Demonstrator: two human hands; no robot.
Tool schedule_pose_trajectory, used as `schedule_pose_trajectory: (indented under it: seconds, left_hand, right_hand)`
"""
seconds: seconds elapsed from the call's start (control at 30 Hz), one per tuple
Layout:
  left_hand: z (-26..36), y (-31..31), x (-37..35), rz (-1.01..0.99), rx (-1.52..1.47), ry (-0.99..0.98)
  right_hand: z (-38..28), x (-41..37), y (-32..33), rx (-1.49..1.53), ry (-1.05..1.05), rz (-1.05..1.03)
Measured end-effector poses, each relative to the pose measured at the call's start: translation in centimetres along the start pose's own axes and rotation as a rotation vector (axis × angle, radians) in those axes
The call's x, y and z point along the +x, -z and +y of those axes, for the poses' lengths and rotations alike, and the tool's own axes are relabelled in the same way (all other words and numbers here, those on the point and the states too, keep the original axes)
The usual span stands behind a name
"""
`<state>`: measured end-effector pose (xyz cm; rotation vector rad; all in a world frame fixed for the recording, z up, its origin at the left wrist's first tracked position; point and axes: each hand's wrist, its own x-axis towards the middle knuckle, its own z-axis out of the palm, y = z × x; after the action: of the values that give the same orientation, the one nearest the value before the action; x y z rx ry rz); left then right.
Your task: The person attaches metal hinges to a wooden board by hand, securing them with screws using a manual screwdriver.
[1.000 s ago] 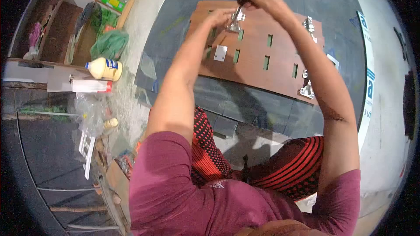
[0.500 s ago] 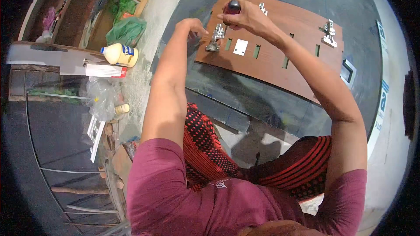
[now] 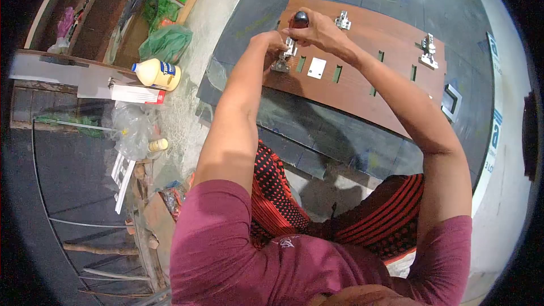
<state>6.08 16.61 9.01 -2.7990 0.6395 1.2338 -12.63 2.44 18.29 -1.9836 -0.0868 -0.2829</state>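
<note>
Wrapped right hand fingers fully around screwdriver, upright over hinge at 9 o'clock end of board. Touched hinge with left hand, fingers curled; grip unclear.

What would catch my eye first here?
Both hands meet at the top: the right hand grips a red-handled screwdriver upright over a metal hinge, with the left hand against it, at the left end of a brown slotted board. To the left, a yellow bottle lies on its side near a green bag.
</note>
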Motion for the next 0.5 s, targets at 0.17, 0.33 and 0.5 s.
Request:
schedule_pose_trajectory:
  seconds: [0.17, 0.33, 0.5]
  left_hand:
    - [0.3, -0.1, -1.2, 0.045, -0.073, -0.033]
    - [1.1, -0.1, -1.8, 0.171, 0.038, -0.068]
    - [1.0, 0.2, -0.3, 0.045, 0.029, -0.002]
  right_hand:
    - [0.7, 0.4, -0.1, -0.036, 0.01, -0.02]
    - [1.2, 0.4, 0.5, 0.174, 0.043, -0.146]
    - [0.9, 0.8, 1.7, 0.097, -0.03, -0.155]
